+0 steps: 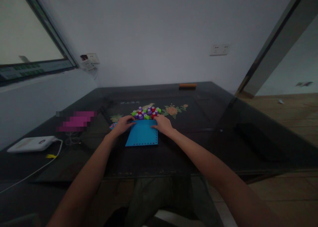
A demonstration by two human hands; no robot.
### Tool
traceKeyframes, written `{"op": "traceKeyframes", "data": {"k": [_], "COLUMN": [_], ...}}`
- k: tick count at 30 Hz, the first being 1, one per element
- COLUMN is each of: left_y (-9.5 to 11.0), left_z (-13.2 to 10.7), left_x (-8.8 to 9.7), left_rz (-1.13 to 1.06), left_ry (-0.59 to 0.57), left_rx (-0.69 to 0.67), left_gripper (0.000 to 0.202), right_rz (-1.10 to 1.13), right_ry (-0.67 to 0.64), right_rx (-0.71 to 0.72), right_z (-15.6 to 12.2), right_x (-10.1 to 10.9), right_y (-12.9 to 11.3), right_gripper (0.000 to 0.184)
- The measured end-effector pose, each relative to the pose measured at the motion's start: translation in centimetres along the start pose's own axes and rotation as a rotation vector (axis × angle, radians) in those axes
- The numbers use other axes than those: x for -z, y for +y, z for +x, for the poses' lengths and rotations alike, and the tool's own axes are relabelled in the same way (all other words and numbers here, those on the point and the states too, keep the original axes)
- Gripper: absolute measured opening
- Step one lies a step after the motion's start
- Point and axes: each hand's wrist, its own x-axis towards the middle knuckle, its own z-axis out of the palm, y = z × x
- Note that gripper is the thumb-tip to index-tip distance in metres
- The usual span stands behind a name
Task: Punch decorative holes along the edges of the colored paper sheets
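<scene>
A flat blue card (142, 134) with small dark dots along its right and near edges lies on the dark table in front of me. My left hand (123, 124) is at its far left corner, thumb and fingers curled around the edge. On the opposite side, my right hand (163, 123) has its thumb on the card and its fingers bent by the far right corner, close to a red piece. Just beyond the card sits a cluster of small purple, green and red eyeball toys (144, 112). Beside my left hand is a small patterned item (113, 125), partly covered.
The glossy table (198, 147) has a printed flower design. On its left are a white power bank-like device (32, 144) with a cable and a blurred pink item (77, 121). A brown bar (187, 85) lies at the back; a black flat object (258, 142) is at right.
</scene>
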Motion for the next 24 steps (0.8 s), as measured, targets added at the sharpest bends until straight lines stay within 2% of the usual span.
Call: {"op": "traceKeyframes", "data": {"k": [5,10,14,17,20,24], "left_y": [-0.4,-0.1,0.7,1.2,1.2,1.4], "left_z": [0.3,0.4,0.4,0.3,0.3,0.1], "left_x": [-0.1,0.2,0.7,1.0,1.1,1.0], "left_rz": [-0.099,-0.288,-0.371,-0.412,-0.485,-0.613], "left_ry": [0.039,0.103,0.155,0.201,0.248,0.302], "left_rx": [0.048,0.121,0.173,0.219,0.245,0.258], "left_gripper": [0.031,0.038,0.037,0.035,0.036,0.037], "right_rz": [0.012,0.166,0.403,0.640,0.870,1.073], "right_ry": [0.031,0.041,0.050,0.049,-0.014,-0.115], "right_rx": [-0.034,-0.114,-0.193,-0.182,-0.184,-0.216], "right_z": [0.2,0.5,1.0,1.2,1.1,0.6], "right_x": [-0.3,-0.1,0.1,0.0,-0.1,0.1], "right_y": [0.2,0.6,1.1,1.5,1.6,1.4], "right_gripper": [0.026,0.018,0.016,0.017,0.015,0.008]}}
